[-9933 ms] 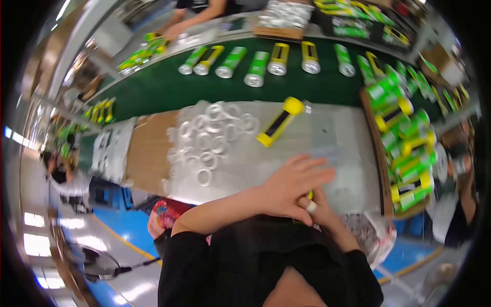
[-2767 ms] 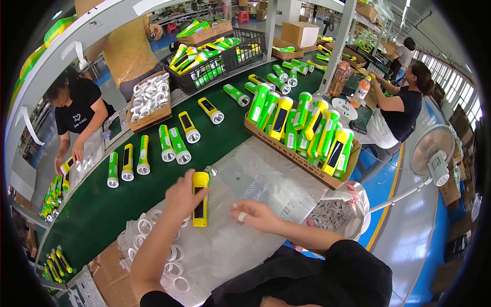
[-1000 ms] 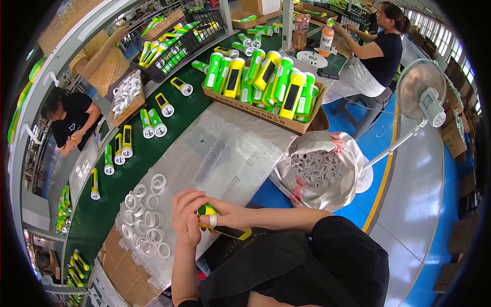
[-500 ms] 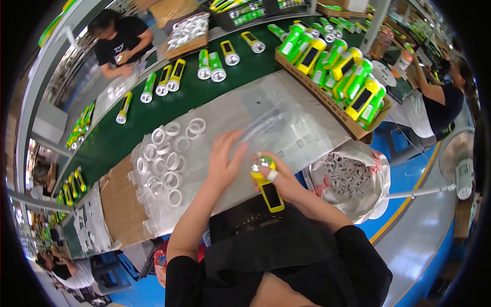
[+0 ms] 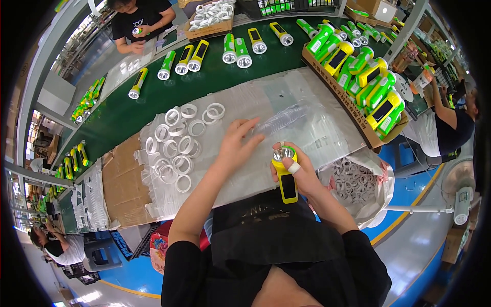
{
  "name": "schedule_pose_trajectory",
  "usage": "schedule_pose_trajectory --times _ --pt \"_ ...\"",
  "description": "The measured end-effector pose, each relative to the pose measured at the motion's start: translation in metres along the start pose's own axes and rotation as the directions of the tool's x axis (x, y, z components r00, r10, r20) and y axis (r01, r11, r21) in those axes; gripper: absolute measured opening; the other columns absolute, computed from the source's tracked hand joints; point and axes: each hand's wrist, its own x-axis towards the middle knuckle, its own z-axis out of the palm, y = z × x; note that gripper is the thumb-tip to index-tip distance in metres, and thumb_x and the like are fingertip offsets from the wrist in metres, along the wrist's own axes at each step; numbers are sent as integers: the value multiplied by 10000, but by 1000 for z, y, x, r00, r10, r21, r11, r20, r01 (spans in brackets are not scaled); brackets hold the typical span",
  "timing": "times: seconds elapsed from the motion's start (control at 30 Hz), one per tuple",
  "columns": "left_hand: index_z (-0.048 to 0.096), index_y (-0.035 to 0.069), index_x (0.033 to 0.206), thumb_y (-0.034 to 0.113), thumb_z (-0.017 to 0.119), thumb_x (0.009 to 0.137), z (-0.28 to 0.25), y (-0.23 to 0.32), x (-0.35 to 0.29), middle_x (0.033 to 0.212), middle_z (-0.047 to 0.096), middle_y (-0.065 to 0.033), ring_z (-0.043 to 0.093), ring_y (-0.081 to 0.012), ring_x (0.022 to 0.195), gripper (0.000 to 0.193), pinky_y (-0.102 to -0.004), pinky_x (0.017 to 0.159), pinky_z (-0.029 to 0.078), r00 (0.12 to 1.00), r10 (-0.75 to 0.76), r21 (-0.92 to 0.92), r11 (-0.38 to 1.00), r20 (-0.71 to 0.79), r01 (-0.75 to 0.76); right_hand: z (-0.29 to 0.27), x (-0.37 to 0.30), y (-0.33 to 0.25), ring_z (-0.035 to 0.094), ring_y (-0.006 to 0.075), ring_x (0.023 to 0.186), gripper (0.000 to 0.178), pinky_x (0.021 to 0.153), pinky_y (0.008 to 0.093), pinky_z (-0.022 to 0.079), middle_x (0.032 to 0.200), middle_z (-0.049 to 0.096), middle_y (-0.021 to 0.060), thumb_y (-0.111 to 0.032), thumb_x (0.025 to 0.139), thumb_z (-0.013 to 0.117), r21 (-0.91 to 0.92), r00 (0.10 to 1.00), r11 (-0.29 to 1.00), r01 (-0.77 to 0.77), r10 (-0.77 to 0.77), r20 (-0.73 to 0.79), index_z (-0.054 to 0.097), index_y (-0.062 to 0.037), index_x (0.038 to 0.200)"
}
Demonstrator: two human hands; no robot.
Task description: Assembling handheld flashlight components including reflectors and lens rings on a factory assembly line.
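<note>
My right hand point(image 5: 303, 176) is closed around a yellow flashlight point(image 5: 288, 188) with a dark panel on its side. The flashlight's round silver head point(image 5: 283, 153) points up, and a white band circles one of my fingers. To the left, my left hand point(image 5: 238, 145) hovers over the table with thumb and fingers apart, nothing visible between them. Just beyond its fingertips lies a row of overlapping clear plastic discs point(image 5: 281, 119). White rings point(image 5: 182, 165) are spread in a loose group left of that hand.
A cardboard box point(image 5: 341, 94) of green and yellow flashlights stands at the right. Below it hangs a white bag point(image 5: 384, 197) of grey rings. More flashlights lie along the green conveyor belt point(image 5: 215, 82). A co-worker point(image 5: 140, 23) sits across; a fan point(image 5: 463, 197) is at right.
The whole view has shifted, so the table and belt appear further right and higher. My left hand has drawn slightly away from the clear discs; the flashlight stays in my right hand.
</note>
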Motion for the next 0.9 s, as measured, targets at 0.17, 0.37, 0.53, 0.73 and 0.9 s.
schedule_pose_trajectory --times 0.17,0.37,0.53,0.73,0.9 --pt "594 97 1276 173 562 892 -20 52 -24 1166 512 -121 477 -307 1049 393 -407 909 404 971 212 9 977 115 -214 19 10 -6 596 141 741 418 660 280 496 889 597 79 -285 949 596 -110 1000 994 1 1 25 459 -21 1241" --pt "607 22 1247 185 450 948 -31 44 -37 1118 521 -142 464 -286 1058 375 -384 944 393 951 308 -74 950 40 -304 36 22 -2 597 129 750 372 664 275 495 903 587 60 -252 953 591 -201 994 980 7 14 107 464 -29 1222" --pt "616 32 1192 153 461 914 -34 40 -44 1158 523 -125 463 -316 1078 340 -408 960 363 969 247 -146 959 13 -242 42 28 6 599 138 789 357 702 283 494 966 574 60 -249 961 577 -247 982 969 -22 68 176 461 -43 1229" --pt "640 50 1120 177 427 923 -35 28 -43 1185 525 -127 471 -314 1101 317 -426 980 346 953 289 -100 949 -92 -298 62 38 15 597 161 769 339 695 302 491 993 566 87 -274 981 512 -54 990 995 -81 86 110 438 -58 1232" --pt "607 55 1202 166 521 917 -48 27 -4 1287 506 -172 456 -370 1197 318 -432 996 366 961 168 -118 973 -219 -197 52 54 -3 588 177 704 404 640 312 487 854 586 109 -318 933 566 -59 983 994 97 -87 162 438 -75 1229"
